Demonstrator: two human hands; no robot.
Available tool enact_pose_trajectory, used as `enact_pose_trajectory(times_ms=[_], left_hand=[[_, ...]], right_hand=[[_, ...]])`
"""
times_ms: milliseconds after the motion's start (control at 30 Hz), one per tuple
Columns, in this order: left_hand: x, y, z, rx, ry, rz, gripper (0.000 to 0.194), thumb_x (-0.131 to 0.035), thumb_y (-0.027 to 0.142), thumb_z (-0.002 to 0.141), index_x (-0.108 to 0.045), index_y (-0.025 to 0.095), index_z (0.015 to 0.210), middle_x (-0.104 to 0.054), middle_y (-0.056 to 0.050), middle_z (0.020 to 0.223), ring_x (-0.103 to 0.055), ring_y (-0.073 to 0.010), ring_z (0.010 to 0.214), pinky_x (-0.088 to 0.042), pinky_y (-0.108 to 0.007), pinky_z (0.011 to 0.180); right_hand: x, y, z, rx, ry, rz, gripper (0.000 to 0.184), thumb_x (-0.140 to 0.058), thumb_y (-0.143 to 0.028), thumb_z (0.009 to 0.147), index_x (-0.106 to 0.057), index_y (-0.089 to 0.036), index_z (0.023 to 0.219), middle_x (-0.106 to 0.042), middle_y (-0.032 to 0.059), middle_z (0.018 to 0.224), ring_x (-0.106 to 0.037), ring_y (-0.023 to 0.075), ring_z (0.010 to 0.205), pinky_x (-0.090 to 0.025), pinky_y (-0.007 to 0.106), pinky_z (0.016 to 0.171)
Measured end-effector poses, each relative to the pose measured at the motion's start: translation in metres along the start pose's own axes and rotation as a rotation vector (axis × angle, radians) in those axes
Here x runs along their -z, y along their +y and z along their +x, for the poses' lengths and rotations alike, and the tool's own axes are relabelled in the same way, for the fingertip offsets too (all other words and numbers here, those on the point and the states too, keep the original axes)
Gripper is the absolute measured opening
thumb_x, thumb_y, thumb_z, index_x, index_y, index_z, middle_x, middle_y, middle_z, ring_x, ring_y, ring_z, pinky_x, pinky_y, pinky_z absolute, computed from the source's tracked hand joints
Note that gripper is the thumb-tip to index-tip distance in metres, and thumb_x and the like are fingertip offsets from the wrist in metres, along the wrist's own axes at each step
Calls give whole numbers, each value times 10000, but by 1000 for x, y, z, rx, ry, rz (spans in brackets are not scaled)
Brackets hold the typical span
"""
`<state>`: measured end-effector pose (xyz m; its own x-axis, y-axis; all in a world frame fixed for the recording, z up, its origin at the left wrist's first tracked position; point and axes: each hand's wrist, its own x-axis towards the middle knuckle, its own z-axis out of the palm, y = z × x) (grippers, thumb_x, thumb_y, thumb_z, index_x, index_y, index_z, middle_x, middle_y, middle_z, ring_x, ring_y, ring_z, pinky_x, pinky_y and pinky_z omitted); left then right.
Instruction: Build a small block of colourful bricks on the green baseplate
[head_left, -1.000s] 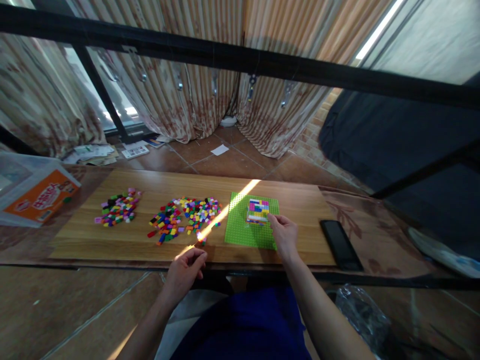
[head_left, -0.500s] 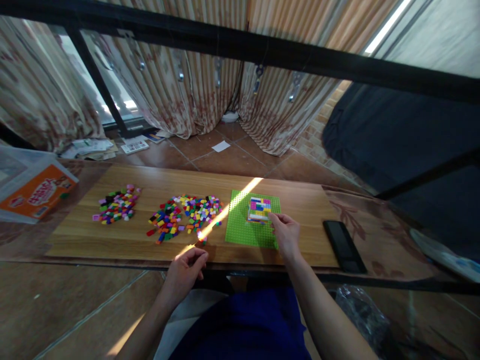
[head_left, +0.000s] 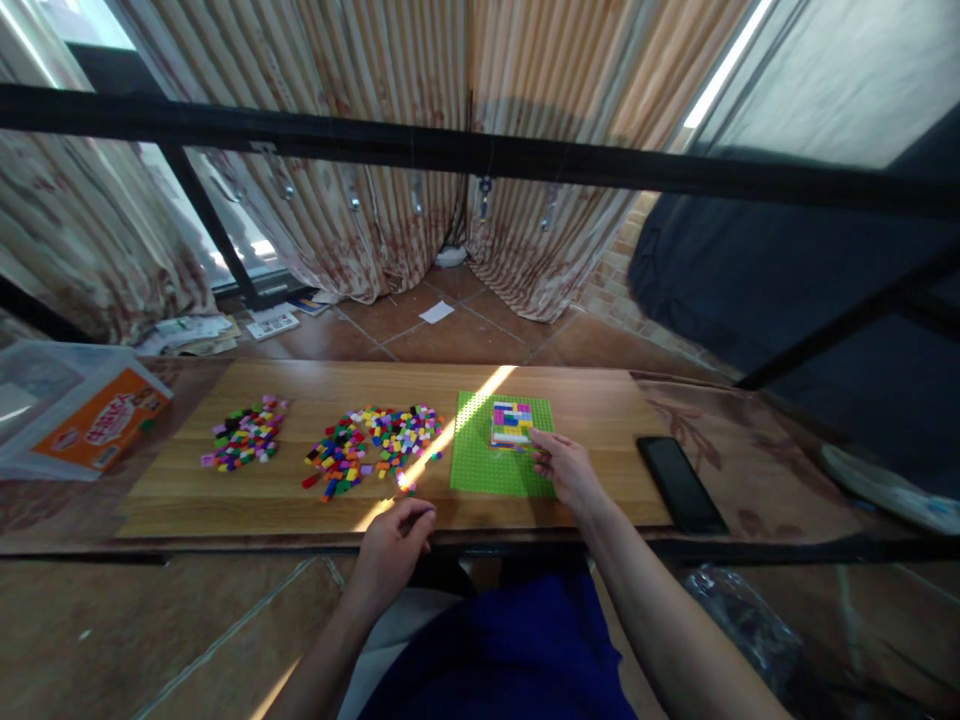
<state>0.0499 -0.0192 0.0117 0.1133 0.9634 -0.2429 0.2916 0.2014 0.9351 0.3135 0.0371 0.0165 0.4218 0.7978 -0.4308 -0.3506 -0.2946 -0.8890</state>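
Observation:
A green studded baseplate (head_left: 472,470) lies on the wooden board, with a low, square build of multicoloured toy bricks (head_left: 511,420) on it. My right hand (head_left: 566,468) reaches over the plate's right side, thumb and fingers pinched at the build's right edge. What they pinch, if anything, is hidden. My left hand (head_left: 397,540) hovers at the board's front edge, left of the plate, fingers curled and thumb against them. A tiny dark spot shows at its fingertips, too small to name. Loose bricks (head_left: 341,455) lie in a heap beyond it.
Another heap of bricks (head_left: 247,435) lies farther left. A clear plastic tub (head_left: 97,420) with an orange label stands at the far left. A black phone (head_left: 681,483) rests right of the plate. A dark metal bar (head_left: 480,152) crosses in front of the curtains.
The camera view has shifted a little. My right hand stays at the build's right edge, and my left hand has moved slightly right, still curled.

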Motion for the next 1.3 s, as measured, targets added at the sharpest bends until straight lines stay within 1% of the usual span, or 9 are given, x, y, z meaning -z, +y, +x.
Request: enact_pose_trajectory(times_ms=[167, 300, 500, 600, 767, 867, 1067, 1200, 1300], left_hand=[[-12, 12, 11, -42, 8, -35, 269, -603, 361, 724, -664, 157, 888, -660, -12, 724, -614, -141, 546, -483, -252, 548], [-24, 28, 23, -98, -16, -6, 246, -583, 333, 747, -667, 162, 903, -683, -13, 747, -641, -144, 589, -503, -261, 605], [-53, 62, 47, -153, -46, 65, 259, -534, 287, 797, -694, 156, 953, -705, -33, 736, -664, -153, 619, -508, -260, 603], [-67, 73, 57, -190, -59, 31, 251, -545, 258, 795, -705, 154, 959, -712, -42, 746, -657, -144, 603, -518, -258, 596], [-84, 77, 65, -249, -108, -160, 222, -610, 251, 768, -704, 148, 942, -729, -74, 915, -663, -146, 681, -544, -263, 626], [-89, 74, 67, -248, -83, -200, 200, -635, 237, 749, -691, 138, 913, -722, -68, 879, -653, -141, 670, -546, -263, 620], [-82, 64, 65, -260, 13, -120, 123, -641, 201, 730, -659, 148, 840, -671, -15, 747, -612, -111, 605, -506, -225, 576], [-56, 43, 51, -291, 119, 44, 124, -623, 214, 753, -670, 172, 860, -685, -13, 775, -628, -127, 686, -506, -235, 643], [-30, 25, 35, -286, 202, 198, 133, -598, 221, 779, -678, 184, 878, -697, -10, 804, -628, -130, 716, -500, -237, 675]], right_hand=[[11, -5, -6, 48, -12, 99, 360, -815, -437, 554, -654, -155, 709, -677, 35, 712, -542, 78, 498, -424, 184, 412], [24, -9, -7, 110, 2, 137, 396, -833, -438, 504, -671, -156, 732, -670, 19, 705, -529, 64, 510, -400, 167, 433], [42, -2, 2, 310, 64, -40, 372, -775, -474, 569, -677, -142, 704, -601, -6, 580, -467, 70, 494, -348, 186, 447], [47, -4, 0, 397, 69, -136, 358, -740, -481, 612, -680, -141, 705, -600, -6, 571, -474, 88, 505, -361, 210, 471], [42, -8, -13, 494, -30, -236, 334, -697, -472, 680, -687, -142, 725, -648, 25, 635, -528, 120, 556, -405, 243, 538], [36, -4, -18, 523, -69, -289, 319, -671, -461, 722, -692, -145, 763, -665, 42, 682, -554, 135, 596, -423, 250, 563], [39, 7, -20, 550, -128, -369, 310, -629, -456, 773, -689, -153, 801, -680, 56, 734, -598, 162, 663, -460, 272, 619], [47, 18, -28, 550, -137, -478, 283, -602, -432, 807, -685, -164, 849, -694, 73, 821, -626, 189, 754, -480, 306, 697], [40, 31, -44, 599, -223, -620, 238, -568, -392, 842, -679, -184, 871, -687, 67, 847, -626, 196, 799, -474, 310, 723]])
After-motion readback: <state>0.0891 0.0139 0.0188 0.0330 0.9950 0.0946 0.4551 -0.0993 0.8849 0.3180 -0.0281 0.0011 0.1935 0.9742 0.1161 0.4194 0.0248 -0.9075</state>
